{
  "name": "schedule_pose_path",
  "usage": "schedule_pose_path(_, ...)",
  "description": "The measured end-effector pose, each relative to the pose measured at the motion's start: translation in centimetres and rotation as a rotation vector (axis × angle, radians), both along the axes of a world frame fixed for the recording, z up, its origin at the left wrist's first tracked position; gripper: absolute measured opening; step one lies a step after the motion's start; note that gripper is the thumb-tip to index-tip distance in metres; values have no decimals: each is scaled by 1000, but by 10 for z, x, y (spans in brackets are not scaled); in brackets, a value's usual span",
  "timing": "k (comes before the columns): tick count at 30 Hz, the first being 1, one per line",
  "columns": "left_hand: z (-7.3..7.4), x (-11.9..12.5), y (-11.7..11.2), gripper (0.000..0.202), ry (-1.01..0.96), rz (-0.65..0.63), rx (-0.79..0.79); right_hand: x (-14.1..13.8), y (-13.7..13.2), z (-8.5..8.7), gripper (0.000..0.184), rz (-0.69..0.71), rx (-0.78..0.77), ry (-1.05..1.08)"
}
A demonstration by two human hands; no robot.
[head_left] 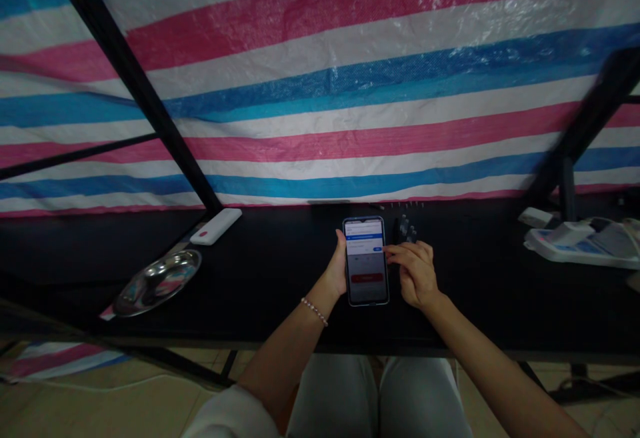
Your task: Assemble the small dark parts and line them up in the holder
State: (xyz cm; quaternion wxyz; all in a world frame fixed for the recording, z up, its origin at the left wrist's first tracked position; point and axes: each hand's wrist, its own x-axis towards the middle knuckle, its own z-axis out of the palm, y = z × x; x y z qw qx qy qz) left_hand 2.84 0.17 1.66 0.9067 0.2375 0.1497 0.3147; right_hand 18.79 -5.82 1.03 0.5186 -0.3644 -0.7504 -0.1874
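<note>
Two hands are at a phone (366, 261), which sits low in the middle of the frame above the black bench (280, 318). The left hand (339, 268) holds the phone up, with a bead bracelet (315, 311) on its wrist. The right hand (413, 273) is loosely bent, and its fingers touch the phone's right edge. A white power bank (216, 226) lies farther left, near a steel dish (157, 283). A white device (580, 245) sits far right. A striped plastic sheet (320, 91) hangs behind.

Smartphone (365, 261) mid-bench (280, 255), left hand (336, 268) at its left edge, right hand (413, 273) at its right. Steel dish (157, 283) and power bank (216, 226) lie well left; plastic device (580, 245) far right; tarpaulin (320, 91) behind the bench.
</note>
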Motion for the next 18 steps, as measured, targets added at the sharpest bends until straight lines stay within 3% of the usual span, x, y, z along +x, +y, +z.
schedule_pose_path(18,-7,0,4,83,24,-14,-10,-1,-1,1,25,25,2,2)
